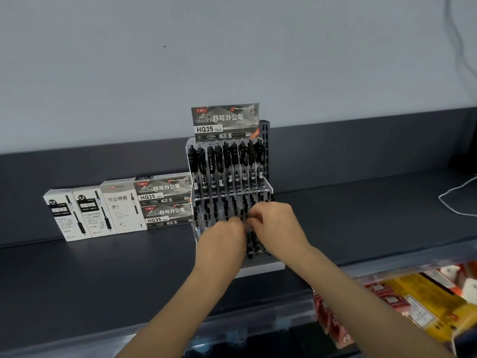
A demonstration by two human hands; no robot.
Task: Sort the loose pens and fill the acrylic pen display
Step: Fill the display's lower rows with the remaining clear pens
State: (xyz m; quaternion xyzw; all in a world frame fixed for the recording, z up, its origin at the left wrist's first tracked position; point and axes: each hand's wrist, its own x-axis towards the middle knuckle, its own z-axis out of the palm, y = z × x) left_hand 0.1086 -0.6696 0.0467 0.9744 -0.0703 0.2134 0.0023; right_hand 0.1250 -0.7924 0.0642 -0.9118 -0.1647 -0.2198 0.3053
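On the left of the dark grey shelf (103,267) stood three white cardboard pen boxes (90,210). Just beside them, two grey printed HQ35 boxes (165,200) lay stacked one on the other. Next came the clear acrylic pen display (265,268). Its upper row was full of black click pens (227,164), standing close together under a grey header card (224,122).

The left hand (222,241) was in front of the lower row with its back toward the camera. Its fingers were hidden, so I cannot tell if they held anything. The right hand (276,226) met it there, and its curled fingertips pinched what seemed to be one black pen (244,217) of the lower row. Further right lay a thin white cable (454,195).

I judged such a pen to be light and stiff, with a smooth barrel that can slip. It was probably best held at the middle or the grip part, between thumb and two fingers, and guided straight into its slot. The neighbouring pens stood very near, so a clip could catch on them. The display itself looked rigid but light, and a strong push might make it slide on the shelf.
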